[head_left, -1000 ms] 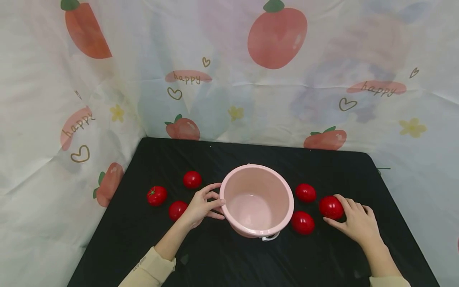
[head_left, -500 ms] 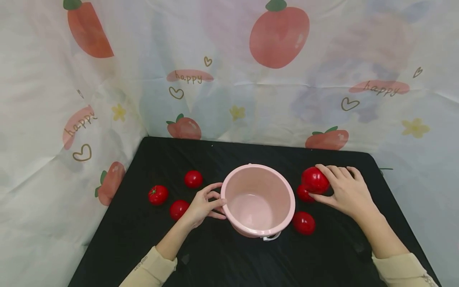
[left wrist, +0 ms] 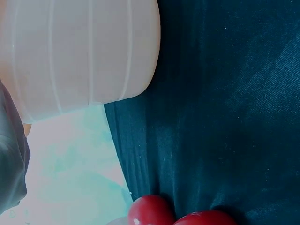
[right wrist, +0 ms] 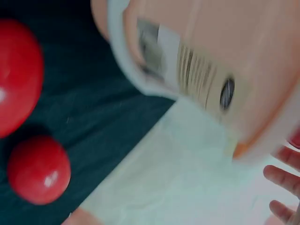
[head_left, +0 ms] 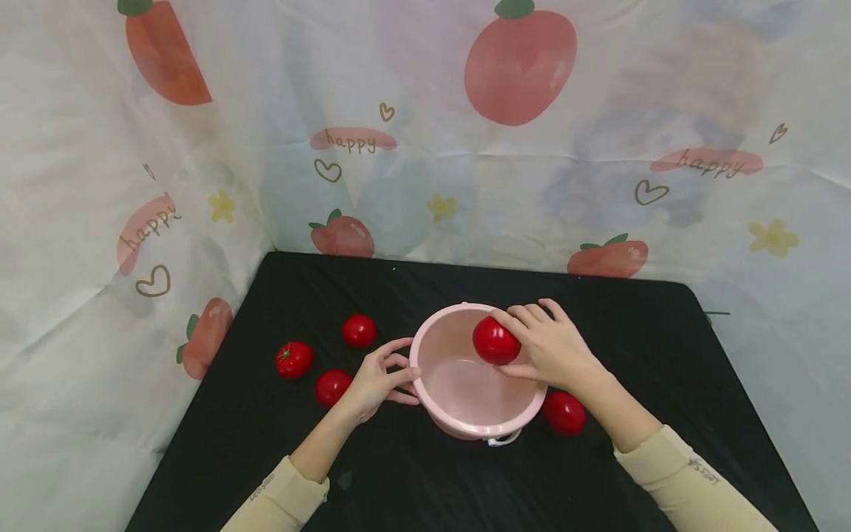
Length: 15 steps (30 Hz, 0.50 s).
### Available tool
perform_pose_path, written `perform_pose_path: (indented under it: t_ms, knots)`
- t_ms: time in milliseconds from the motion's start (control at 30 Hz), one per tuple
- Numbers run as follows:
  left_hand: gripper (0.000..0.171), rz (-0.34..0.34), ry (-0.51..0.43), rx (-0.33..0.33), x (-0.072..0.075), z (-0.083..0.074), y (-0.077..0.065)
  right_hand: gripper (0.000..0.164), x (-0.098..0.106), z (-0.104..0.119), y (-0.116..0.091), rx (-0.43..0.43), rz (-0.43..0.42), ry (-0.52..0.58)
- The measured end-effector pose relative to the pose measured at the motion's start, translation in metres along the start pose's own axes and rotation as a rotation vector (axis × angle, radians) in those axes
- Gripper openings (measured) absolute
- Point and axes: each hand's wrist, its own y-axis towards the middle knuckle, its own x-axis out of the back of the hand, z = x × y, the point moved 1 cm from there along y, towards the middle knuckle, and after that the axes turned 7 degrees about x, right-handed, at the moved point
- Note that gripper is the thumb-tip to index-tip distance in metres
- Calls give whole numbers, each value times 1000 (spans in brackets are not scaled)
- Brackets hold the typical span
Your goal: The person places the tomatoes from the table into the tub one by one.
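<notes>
A pink bucket (head_left: 459, 403) with a white handle stands in the middle of the black table. My left hand (head_left: 375, 384) holds its rim from the left, thumb by the edge and fingers along the outside. Over the bucket's opening, my right hand (head_left: 548, 343) grips a red tomato (head_left: 496, 340) between thumb and fingers. Another tomato (head_left: 564, 413) lies to the right of the bucket. The right wrist view has two tomatoes on the cloth, a near one (right wrist: 16, 77) and a smaller-looking one (right wrist: 40, 169); the second is hidden by the right hand in the head view.
Left of the bucket lie three more tomatoes: one with a green stem top (head_left: 294, 360), one farther back (head_left: 360, 330) and one beside the left wrist (head_left: 332, 388). A printed fabric curtain (head_left: 412, 177) borders the black table (head_left: 425, 488) behind and at the sides.
My right hand has lifted a tomato from the right side of the table and carried it left, over the bucket's opening. My left hand has stayed at the rim.
</notes>
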Motion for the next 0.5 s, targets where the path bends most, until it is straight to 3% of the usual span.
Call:
perform_pose_path:
  t_ms: [267, 500]
  knots:
    - [59, 2, 11, -10, 0, 1, 1, 74, -28, 26, 26, 86, 59, 42]
    - [58, -7, 27, -9, 0, 2, 1, 75, -46, 40, 36, 173, 135, 54]
